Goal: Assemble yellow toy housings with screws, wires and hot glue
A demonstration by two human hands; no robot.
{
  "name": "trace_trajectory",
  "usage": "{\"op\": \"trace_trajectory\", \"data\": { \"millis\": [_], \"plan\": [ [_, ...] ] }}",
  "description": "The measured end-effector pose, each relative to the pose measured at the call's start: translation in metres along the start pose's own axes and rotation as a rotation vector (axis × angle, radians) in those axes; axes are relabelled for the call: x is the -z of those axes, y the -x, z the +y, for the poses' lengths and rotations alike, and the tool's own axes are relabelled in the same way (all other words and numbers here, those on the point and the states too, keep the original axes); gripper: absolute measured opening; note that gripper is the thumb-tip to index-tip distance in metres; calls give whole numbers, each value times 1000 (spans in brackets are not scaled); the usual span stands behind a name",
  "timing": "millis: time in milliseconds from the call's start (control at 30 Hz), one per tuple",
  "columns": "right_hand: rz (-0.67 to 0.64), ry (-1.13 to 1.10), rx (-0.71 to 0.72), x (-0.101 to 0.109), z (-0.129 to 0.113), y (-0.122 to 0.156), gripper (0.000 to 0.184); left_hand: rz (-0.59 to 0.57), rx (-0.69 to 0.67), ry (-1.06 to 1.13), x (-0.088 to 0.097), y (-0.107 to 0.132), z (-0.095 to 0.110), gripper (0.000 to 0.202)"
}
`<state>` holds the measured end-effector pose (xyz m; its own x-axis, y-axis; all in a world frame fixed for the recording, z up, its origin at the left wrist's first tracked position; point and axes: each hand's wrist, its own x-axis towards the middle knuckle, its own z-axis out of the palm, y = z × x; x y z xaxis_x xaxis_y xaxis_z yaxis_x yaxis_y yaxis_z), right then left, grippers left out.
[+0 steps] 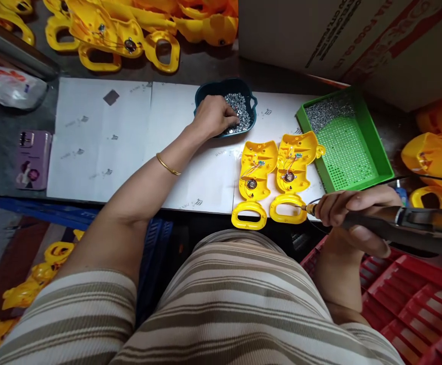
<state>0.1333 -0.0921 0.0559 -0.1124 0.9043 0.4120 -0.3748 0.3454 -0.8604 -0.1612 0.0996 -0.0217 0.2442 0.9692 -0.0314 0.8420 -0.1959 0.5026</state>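
Note:
My left hand (214, 115) reaches into a dark teal bowl (206, 92) full of small silver screws, fingers curled down among them; what they pinch is hidden. My right hand (352, 210) is wrapped round a dark electric screwdriver (407, 223), its brass tip close to the handle loop of the right one of two yellow toy shells. Both shells (255, 170) (295, 162) lie open side up on the white sheet, showing wires, small boards and round speakers.
A green tray (376, 167) with screws at its far end stands right of the shells. A purple phone (33, 158) lies at the left. Yellow toy parts (130, 30) pile at the back, a cardboard box (338, 35) at back right, a red crate (414, 299) below right.

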Motion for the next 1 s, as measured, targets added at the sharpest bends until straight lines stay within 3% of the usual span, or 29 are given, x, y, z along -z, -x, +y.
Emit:
{"op": "trace_trajectory", "data": {
  "millis": [167, 267, 400, 533, 700, 867, 1000],
  "plan": [
    [15, -6, 5, -6, 0, 1, 28, 172, -102, -67, 14, 13, 13, 20],
    [109, 58, -51, -14, 3, 1, 29, 311, -261, 14, 13, 52, 40, 24],
    [162, 55, 10, -27, 8, -3, 23, 332, -477, 206, -18, 130, 84, 19],
    [155, 21, 74, -44, 7, -9, 22, 292, -484, 285, -51, 180, 104, 21],
    [107, -9, 72, -56, 3, -12, 20, 211, -515, 232, -56, 189, 103, 32],
    [-7, -31, 83, -49, 13, -9, 23, 179, -497, 260, -57, 188, 102, 33],
    [-12, -25, 68, -42, 19, -7, 24, 183, -499, 295, -59, 188, 103, 31]
  ]
}}
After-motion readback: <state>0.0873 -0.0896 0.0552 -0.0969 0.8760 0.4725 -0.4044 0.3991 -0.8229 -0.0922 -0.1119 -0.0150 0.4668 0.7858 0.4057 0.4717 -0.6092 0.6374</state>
